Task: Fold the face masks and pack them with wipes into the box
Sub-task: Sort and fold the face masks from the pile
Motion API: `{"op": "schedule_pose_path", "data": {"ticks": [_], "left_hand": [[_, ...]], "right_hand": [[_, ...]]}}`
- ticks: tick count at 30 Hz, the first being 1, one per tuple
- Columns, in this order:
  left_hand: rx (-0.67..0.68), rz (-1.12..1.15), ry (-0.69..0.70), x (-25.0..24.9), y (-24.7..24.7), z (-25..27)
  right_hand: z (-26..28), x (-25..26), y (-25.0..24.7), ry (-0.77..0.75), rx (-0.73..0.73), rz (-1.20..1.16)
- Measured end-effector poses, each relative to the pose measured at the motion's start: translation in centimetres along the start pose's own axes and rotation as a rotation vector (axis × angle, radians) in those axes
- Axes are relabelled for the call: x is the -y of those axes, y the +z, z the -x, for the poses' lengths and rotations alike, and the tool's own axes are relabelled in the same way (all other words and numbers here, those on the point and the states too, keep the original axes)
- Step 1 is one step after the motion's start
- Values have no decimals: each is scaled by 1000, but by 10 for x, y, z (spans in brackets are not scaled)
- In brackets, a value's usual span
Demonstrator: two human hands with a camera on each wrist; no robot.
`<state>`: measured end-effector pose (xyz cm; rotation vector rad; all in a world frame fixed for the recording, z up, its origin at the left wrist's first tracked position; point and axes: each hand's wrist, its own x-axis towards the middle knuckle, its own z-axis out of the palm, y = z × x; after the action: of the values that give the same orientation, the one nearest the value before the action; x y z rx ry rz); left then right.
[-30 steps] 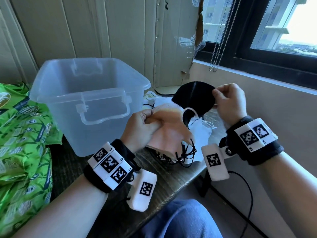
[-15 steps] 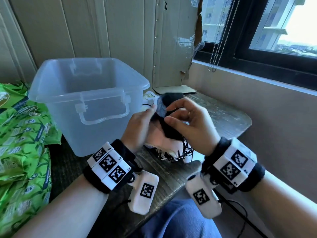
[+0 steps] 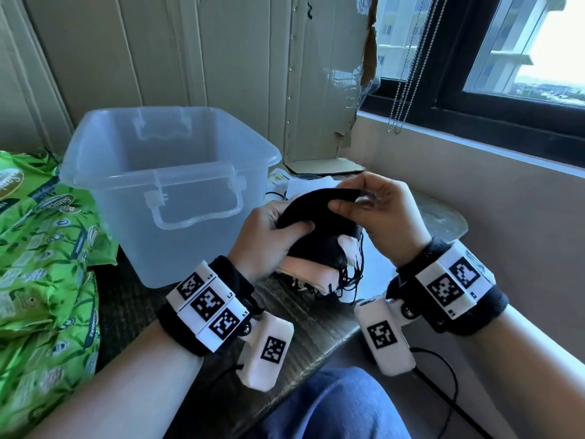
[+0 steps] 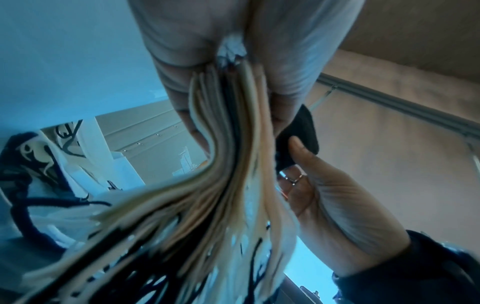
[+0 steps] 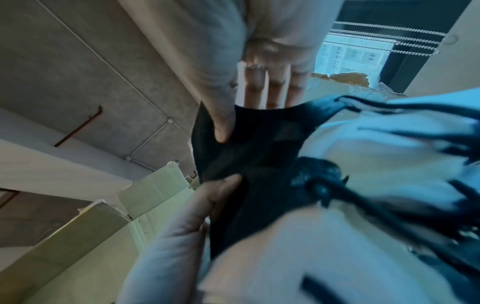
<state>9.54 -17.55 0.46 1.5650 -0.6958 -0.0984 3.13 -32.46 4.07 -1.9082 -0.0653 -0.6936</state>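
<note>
A: Status on the hands?

B: Left hand (image 3: 269, 239) grips a stack of folded fabric face masks (image 3: 311, 270), peach and white layers, thumb clamped down on top. Black ear loops dangle off the stack's near edge.

A: Right?

B: Right hand (image 3: 384, 217) pinches the upper edge of a black fabric face mask (image 3: 319, 213) between thumb and fingertips. That mask lies folded over the top of the stack, held just above the dark wooden tabletop (image 3: 316, 318).

A: Box?

B: Translucent plastic storage box (image 3: 167, 185) with a clip handle, open top, sits on the table just left of the hands. Nothing visible inside.

A: Wipes?

B: Green printed wipe packets (image 3: 41, 248), piled at far left, beside the box, untouched.
</note>
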Motion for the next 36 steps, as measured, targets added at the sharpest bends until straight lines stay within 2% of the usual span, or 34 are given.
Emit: {"op": "schedule_pose_path", "data": {"ticks": [3,12,15,19,25,31,34,36], "left_hand": [[-39,29,38,-1,0,-1],[-58,16,193,-2,2,1],[-18,71,237,-4,4,2],[22,81,292,-3,2,1],[2,36,295,-1,2,0],[-35,-17,315,3,1,-1],[-28,-4,297,4,0,-2],[-28,-29,295,3,0,-1]], "right_hand": [[5,1,1,53,32,-184],[4,-2,11,108,-42,-137],[2,-1,8,97,-45,-122],[0,-4,7,50,-55,-23],[-3,-7,4,-28,-192,194],[-5,-11,3,-57,-54,331],[-2,-12,3,-137,-10,275],[-1,-15,4,-130,16,206]]}}
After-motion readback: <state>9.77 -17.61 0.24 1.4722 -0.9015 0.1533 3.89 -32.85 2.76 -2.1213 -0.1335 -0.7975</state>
